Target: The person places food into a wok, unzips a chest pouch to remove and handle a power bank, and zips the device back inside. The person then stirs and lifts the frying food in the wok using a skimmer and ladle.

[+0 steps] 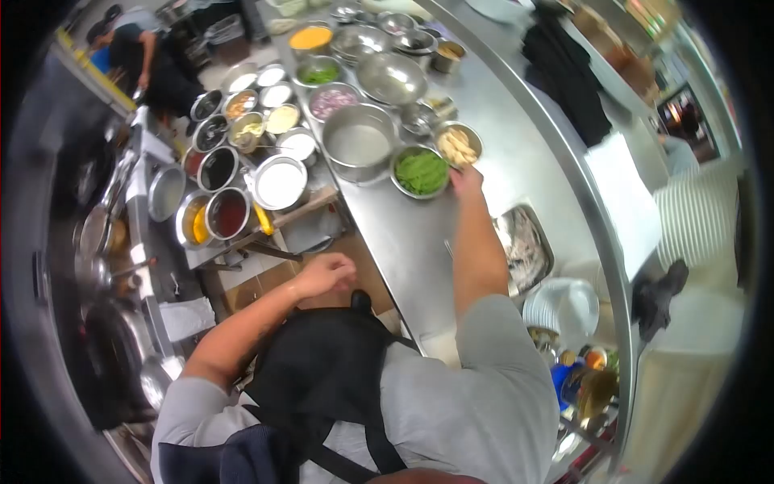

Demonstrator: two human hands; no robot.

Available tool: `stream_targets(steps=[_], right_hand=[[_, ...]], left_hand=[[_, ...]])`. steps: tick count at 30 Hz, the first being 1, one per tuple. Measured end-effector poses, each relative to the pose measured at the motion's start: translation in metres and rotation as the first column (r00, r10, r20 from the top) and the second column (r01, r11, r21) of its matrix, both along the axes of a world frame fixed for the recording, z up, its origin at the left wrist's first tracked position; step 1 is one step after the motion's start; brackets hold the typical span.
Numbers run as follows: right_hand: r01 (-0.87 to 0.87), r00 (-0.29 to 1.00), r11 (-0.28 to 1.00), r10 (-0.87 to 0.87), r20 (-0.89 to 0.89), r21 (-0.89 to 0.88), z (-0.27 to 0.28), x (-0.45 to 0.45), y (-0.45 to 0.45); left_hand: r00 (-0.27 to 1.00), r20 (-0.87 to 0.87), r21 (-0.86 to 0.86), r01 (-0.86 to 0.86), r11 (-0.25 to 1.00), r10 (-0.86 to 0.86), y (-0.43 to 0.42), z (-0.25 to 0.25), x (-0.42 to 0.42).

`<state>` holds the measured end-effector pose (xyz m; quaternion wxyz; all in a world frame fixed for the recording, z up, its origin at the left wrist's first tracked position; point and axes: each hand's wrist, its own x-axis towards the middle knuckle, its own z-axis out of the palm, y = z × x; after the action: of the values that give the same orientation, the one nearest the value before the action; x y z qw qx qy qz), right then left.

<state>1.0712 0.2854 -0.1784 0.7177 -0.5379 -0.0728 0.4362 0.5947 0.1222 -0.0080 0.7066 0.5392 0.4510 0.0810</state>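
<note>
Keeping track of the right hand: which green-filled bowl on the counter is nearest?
The green-filled bowl beside the right hand, next to the pale yellow pieces. The other green bowl sits farther away, near the orange-filled container.

We see a long steel table [403, 258] with a smooth, reflective top. On it we distinguish a metal bowl of green leaves [415, 194] and, just beside it, a smaller bowl of pale pieces [476, 137]. Beyond these we find a deep pot [359, 139], a broad metal bowl [392, 78], a bowl of pinkish chopped pieces [332, 85] and a container of orange-yellow contents [310, 54]. Nearer to us, on the right, we note a rectangular tray [551, 260]; we cannot tell whether it is recessed.
</note>
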Motion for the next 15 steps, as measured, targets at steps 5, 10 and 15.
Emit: stream_targets(steps=[5, 10, 15], right_hand=[[0.167, 0.978, 0.982, -0.176, 0.114, 0.089, -0.009, 0.039, -0.009], [0.067, 0.884, 0.998, -0.068, 0.462, 0.018, 0.121, -0.006, -0.096], [-0.46, 0.779, 0.87, 0.491, 0.39, -0.177, 0.219, -0.161, -0.13]], left_hand=[[0.942, 0.006, 0.034, -0.336, 0.941, 0.336, -0.029, 0.027, -0.137], [0.8, -0.028, -0.031, -0.6, 0.799, 0.599, -0.079, 0.049, -0.194], [0.807, 0.117, -0.001, -0.583, 0.813, 0.579, -0.084, 0.062, -0.194]])
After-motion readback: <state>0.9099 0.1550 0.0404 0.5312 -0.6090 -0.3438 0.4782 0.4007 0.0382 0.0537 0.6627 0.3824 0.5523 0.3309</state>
